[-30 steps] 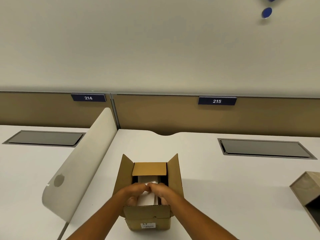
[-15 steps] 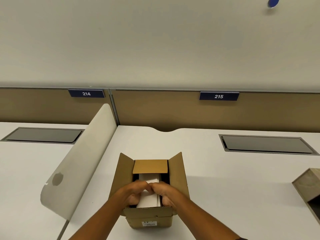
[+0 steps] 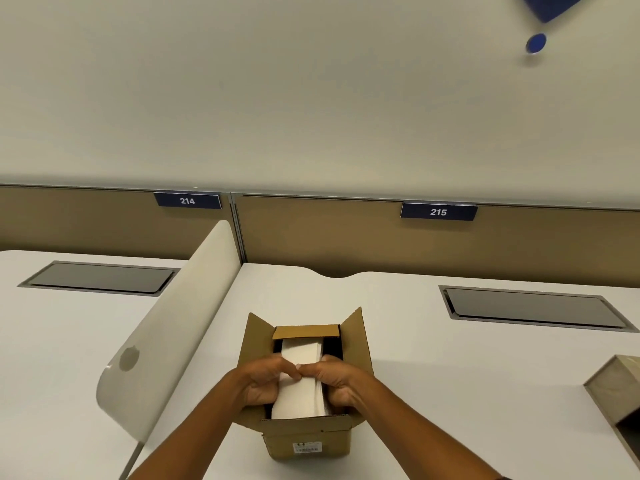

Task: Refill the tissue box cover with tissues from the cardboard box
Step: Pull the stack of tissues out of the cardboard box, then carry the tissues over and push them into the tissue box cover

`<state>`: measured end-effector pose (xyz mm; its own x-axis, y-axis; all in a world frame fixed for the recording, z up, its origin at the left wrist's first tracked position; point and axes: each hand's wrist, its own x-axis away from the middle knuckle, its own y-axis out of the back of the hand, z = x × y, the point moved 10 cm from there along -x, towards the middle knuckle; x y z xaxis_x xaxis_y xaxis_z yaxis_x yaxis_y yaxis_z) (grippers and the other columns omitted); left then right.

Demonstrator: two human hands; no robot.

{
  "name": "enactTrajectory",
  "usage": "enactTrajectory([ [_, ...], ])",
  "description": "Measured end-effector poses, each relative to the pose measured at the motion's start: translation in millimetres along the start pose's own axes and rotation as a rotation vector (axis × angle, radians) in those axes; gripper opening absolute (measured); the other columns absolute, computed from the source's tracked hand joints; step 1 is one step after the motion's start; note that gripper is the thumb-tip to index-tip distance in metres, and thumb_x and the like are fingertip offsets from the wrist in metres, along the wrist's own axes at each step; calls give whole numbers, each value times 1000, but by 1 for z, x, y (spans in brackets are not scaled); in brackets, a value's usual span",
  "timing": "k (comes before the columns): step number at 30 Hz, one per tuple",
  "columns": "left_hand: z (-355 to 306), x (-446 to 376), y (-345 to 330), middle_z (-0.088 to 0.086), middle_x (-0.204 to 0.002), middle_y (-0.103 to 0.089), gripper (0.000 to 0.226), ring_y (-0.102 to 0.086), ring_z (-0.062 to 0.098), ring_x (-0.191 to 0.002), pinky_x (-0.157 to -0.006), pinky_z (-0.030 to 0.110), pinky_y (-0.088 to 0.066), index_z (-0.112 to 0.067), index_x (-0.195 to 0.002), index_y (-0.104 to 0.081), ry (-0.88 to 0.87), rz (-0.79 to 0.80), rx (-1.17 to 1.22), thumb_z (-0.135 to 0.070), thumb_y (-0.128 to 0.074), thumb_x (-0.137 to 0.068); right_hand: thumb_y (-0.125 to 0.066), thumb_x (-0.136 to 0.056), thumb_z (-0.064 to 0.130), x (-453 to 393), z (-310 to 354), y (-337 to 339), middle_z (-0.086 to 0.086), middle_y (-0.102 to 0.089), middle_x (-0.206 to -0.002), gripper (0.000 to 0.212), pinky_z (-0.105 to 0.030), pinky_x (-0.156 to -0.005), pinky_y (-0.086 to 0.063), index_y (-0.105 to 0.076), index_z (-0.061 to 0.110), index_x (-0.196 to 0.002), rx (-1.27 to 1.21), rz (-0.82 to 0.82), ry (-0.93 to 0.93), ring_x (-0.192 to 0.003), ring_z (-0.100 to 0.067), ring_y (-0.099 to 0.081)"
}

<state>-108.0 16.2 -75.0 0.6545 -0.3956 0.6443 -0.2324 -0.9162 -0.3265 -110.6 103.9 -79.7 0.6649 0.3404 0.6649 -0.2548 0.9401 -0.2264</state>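
left hand [image 3: 258, 382]: its grip is closing around the left side of the tissue stack [image 3: 302, 386], thumb lying over the top.
right hand [image 3: 337, 381]: its grip is clamping the stack's right side, thumb meeting the left thumb on top.
tissue stack: sitting partly inside the cardboard box [image 3: 304, 434], its top showing above the rim between the raised flaps.
tissue box cover [image 3: 620, 393]: resting at the right edge of the view on the counter [image 3: 433, 375], well apart from the box, with its dark opening facing this way.
step in hand: probably lifting the stack out.
risk: the loose sheets are likely slipping or fanning if the squeeze is uneven; the side flaps and the folded far flap are crowding the stack and could be catching its edges; the light box may be rising along with the stack, since nothing is holding it down.
open room: bare counter is lying between box and cover, giving a free path rightward; the curved divider panel [image 3: 166, 337] is standing close on the left.
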Motion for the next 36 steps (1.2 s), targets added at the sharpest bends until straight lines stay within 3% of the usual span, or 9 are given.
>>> enactTrajectory([
  [4,-24,18,3,22,-116,-64,44,-67,34,-101,-77,44,-60,-6,-125,-48,-32,-79,-100,4,-63,-85,-78,-79,4,15,21,6,-22,-66,-119,44,-51,-102,-49,-57,3,-117,-45,-74,18,-110,-35,-63],
  [6,-38,27,-1,19,-120,-61,52,-64,32,-103,-76,40,-59,-11,-132,-42,-74,-105,-175,-3,-66,-87,-80,-77,3,25,31,6,-23,-63,-122,54,-52,-97,-51,-53,3,-124,-73,-93,23,-112,-37,-61],
  [10,-66,50,-18,12,-120,-62,62,-66,27,-104,-70,32,-61,-21,-137,-34,-204,-118,-293,-20,-70,-87,-82,-74,2,48,53,4,-21,-68,-108,53,-50,-67,-57,-53,6,-118,-142,-55,43,-95,-36,-67],
  [17,-77,73,-55,1,-126,-56,104,-63,25,-110,-73,30,-63,-36,-148,-18,-412,-177,-225,-51,-77,-63,-79,-78,8,98,107,33,-20,-68,-115,45,-52,-80,-60,-60,8,-119,-245,22,309,-106,-37,-65],
  [20,-62,66,-80,13,-136,-52,108,-58,35,-121,-97,51,-55,-29,-148,-29,-437,-78,-57,-50,-85,-58,-74,-83,8,117,120,65,-19,-62,-128,49,-57,-96,-51,-55,9,-127,-311,-4,443,-120,-37,-58],
  [22,-56,59,-99,16,-136,-53,112,-57,37,-123,-103,55,-50,-24,-142,-38,-467,-24,-1,-51,-91,-48,-73,-83,7,127,120,88,-19,-60,-131,52,-57,-101,-48,-54,8,-130,-360,-27,487,-123,-37,-55],
  [29,-37,24,-173,13,-128,-64,84,-61,31,-121,-102,46,-52,-17,-138,-47,-528,63,198,-13,-89,-66,-77,-73,6,171,93,159,-19,-64,-129,54,-53,-100,-50,-60,5,-125,-435,-84,651,-122,-37,-58],
  [33,-23,6,-211,16,-126,-67,74,-62,32,-119,-104,46,-50,-5,-133,-52,-503,150,118,2,-83,-66,-72,-79,0,205,68,211,-16,-64,-127,54,-45,-94,-56,-56,10,-130,-413,-140,757,-120,-33,-60],
  [36,-10,-6,-227,18,-121,-67,71,-66,28,-109,-91,36,-56,-3,-126,-54,-487,161,-19,4,-82,-61,-73,-76,-4,232,39,257,-14,-66,-125,56,-37,-85,-60,-59,17,-126,-387,-209,774,-117,-30,-63],
])
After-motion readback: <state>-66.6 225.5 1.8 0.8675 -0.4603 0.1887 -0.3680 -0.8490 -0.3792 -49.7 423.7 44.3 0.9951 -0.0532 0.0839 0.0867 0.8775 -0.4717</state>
